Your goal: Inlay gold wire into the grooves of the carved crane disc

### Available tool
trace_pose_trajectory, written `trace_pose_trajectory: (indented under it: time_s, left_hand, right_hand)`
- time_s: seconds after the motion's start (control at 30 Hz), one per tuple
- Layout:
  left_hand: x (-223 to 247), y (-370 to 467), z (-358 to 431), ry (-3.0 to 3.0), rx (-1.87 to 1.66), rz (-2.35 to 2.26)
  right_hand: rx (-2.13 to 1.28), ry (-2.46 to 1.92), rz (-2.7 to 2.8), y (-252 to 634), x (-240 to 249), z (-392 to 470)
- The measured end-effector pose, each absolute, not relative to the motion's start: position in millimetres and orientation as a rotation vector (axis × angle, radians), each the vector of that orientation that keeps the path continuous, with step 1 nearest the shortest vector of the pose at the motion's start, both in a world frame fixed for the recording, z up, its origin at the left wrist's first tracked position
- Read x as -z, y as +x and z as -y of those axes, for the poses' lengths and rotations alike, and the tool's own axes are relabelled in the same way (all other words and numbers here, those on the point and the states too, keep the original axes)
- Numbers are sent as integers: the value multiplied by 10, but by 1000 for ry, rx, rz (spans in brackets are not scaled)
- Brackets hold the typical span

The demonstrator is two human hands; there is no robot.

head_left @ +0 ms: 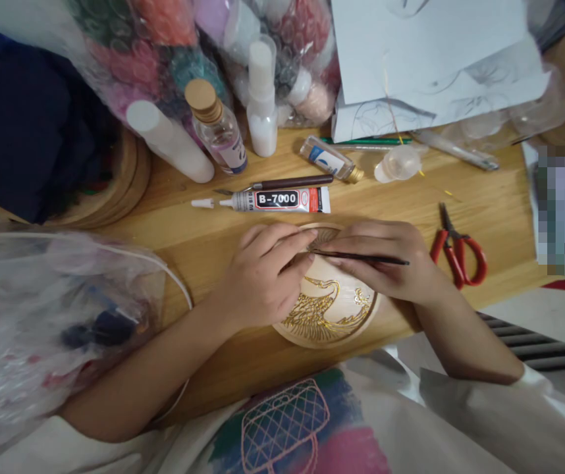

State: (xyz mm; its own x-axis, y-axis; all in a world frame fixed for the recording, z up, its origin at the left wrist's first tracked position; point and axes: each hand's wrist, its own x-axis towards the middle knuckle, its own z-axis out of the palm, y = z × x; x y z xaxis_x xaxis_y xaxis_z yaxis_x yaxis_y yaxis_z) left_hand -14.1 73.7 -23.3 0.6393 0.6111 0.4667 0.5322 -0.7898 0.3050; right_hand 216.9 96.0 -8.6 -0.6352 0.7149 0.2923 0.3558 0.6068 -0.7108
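Note:
A round pale wooden plaque [346, 288] lies on the table under both hands. Gold lines on it form a crane-like bird [322, 309] with long feathers. My right hand [381, 257] grips a thin dark pointed tool [376, 257], its tip near the plaque's upper part. Over the plaque's left side lies my left hand [272, 270], index finger and thumb drawn close together around the tool's tip. Whatever sits between those fingers is too small to tell. Some of the plaque is hidden by the hands.
Beyond the plaque lie a B-7000 glue tube [282, 199], a craft knife [292, 182] and several bottles [218, 131]. Red-handled pliers [460, 253] rest at right. Plastic bags [55, 329] cover the left side; paper sheets [430, 52] lie at the back.

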Motion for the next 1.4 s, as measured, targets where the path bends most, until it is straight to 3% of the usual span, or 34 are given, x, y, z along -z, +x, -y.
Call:
trace_pose_trajectory:
  time_s: [1.4]
  left_hand:
    - [271, -135, -739, 2549, -892, -960]
  right_hand:
    - [-846, -931, 2179, 2132, 116, -915]
